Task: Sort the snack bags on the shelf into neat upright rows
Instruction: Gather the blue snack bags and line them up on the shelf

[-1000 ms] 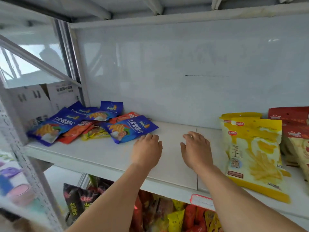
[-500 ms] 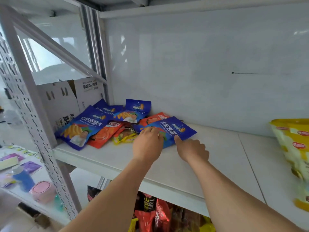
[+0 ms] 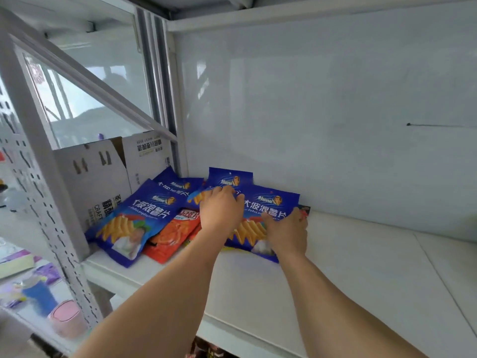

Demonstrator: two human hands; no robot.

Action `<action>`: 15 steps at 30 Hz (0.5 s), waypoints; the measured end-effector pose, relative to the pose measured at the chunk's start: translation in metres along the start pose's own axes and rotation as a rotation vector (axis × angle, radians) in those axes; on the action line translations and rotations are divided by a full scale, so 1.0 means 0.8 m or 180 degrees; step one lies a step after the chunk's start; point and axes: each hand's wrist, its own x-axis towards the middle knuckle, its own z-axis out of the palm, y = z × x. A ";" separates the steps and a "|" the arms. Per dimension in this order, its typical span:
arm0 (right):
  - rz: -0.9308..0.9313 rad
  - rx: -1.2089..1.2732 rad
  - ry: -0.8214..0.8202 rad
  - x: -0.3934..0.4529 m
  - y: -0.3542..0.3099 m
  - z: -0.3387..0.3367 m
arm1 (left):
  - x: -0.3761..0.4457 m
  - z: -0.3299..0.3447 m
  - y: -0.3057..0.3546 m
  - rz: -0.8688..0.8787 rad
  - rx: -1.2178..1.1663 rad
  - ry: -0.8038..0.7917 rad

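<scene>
Glossy plastic snack bags (image 3: 144, 218), cardboard box (image 3: 95, 182)
</scene>
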 end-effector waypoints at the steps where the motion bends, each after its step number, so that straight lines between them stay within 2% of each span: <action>1: -0.0069 0.0064 0.0034 0.003 -0.004 0.006 | 0.010 0.002 -0.004 -0.0019 0.0041 -0.0062; 5: -0.0218 -0.0007 -0.0029 0.007 -0.010 0.025 | 0.050 0.002 -0.030 -0.0139 0.0102 -0.0258; 9: 0.0230 -0.0431 0.0101 0.002 -0.009 0.036 | 0.096 0.001 -0.068 -0.0168 0.0200 -0.0539; 15: 0.0392 -0.0147 0.0305 0.000 -0.005 0.039 | 0.125 0.024 -0.100 -0.0422 0.0114 -0.1144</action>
